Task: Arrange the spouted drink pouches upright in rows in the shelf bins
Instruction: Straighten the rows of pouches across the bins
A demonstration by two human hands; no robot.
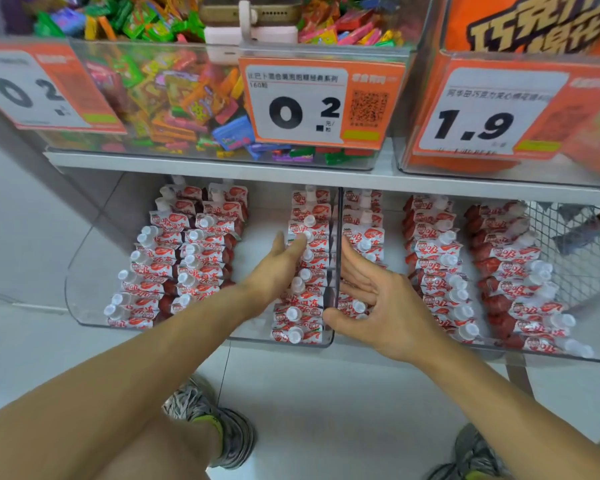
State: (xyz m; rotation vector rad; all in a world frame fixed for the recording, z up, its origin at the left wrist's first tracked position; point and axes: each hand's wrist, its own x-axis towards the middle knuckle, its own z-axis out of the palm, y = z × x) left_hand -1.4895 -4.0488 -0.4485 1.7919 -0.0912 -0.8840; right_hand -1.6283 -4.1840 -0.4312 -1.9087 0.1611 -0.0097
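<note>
Red-and-white spouted drink pouches (302,308) with white screw caps stand upright in rows inside two clear shelf bins (84,317). The left hand (281,261), fingers straight, touches one row; the right hand (381,306) hovers spread open over the divider (338,237).

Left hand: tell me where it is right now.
In the head view, the left hand reaches into the left bin, straight fingers touching the row of pouches along the divider.

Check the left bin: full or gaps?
Gaps. The left bin holds three pouch rows, with bare floor between the second and third.
</note>
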